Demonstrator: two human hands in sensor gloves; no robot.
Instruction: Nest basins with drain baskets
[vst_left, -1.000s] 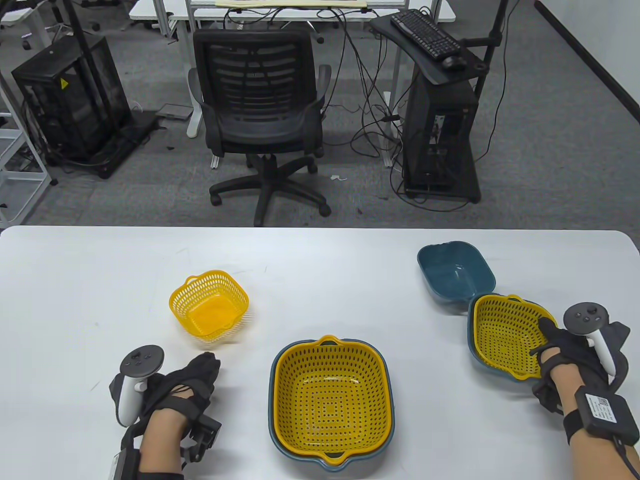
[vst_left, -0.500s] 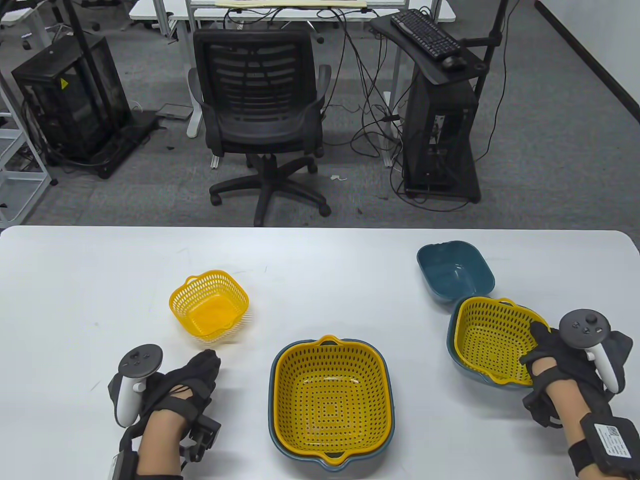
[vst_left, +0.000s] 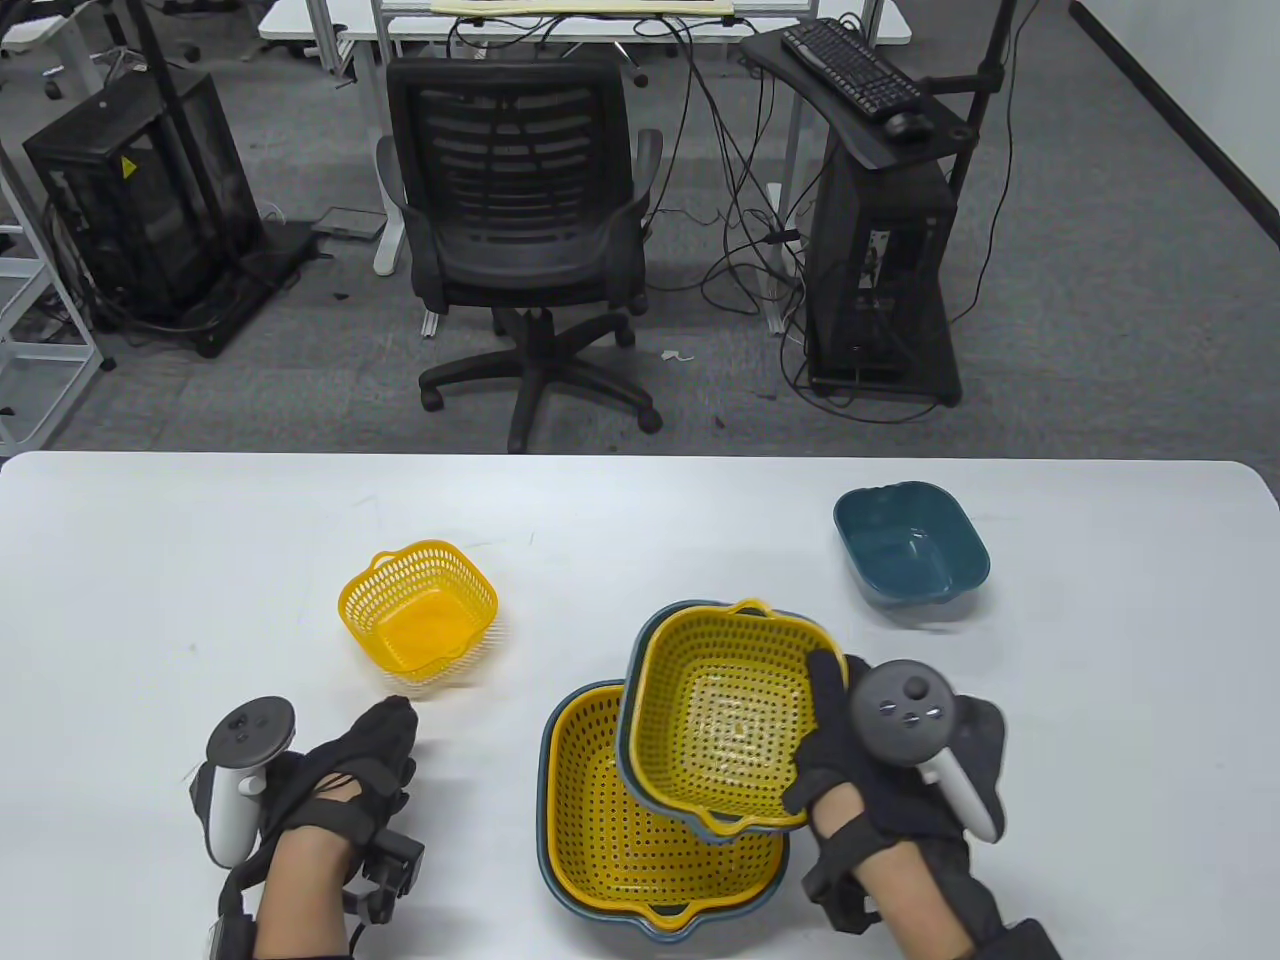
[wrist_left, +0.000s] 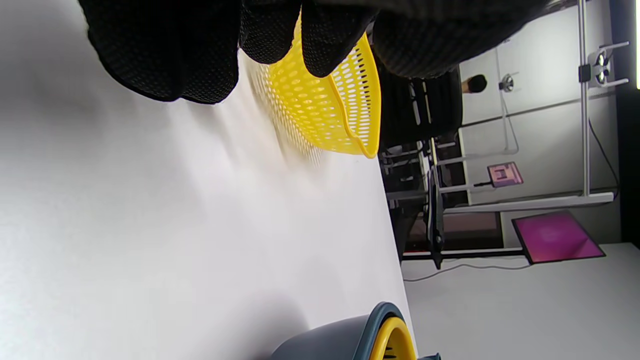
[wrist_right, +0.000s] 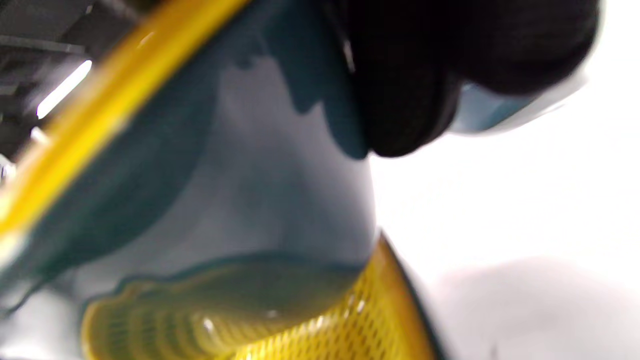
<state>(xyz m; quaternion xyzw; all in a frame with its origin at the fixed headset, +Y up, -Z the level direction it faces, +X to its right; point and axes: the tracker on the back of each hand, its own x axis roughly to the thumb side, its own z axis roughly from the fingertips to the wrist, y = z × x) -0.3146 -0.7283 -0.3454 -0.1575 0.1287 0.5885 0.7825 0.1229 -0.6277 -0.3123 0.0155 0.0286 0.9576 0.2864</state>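
Note:
My right hand (vst_left: 850, 745) grips the right rim of the medium blue basin with its yellow drain basket (vst_left: 722, 730), thumb inside, and holds it lifted and tilted over the large blue basin with its yellow basket (vst_left: 600, 810). The right wrist view shows the held basin's blue wall (wrist_right: 240, 165) close above the large yellow basket (wrist_right: 320, 325). A small yellow basket (vst_left: 418, 610) stands alone at mid left; it also shows in the left wrist view (wrist_left: 325, 105). A small empty blue basin (vst_left: 910, 545) stands at the back right. My left hand (vst_left: 375, 745) rests on the table, holding nothing.
The white table (vst_left: 150, 580) ends at its far edge, where an office chair (vst_left: 520, 220) and computer racks stand on the floor. The large basin sits near the table's front edge.
My right hand has lifted the medium basin with its basket from the right side of the table and carried it left, over the large basin. The left hand drew back slightly.

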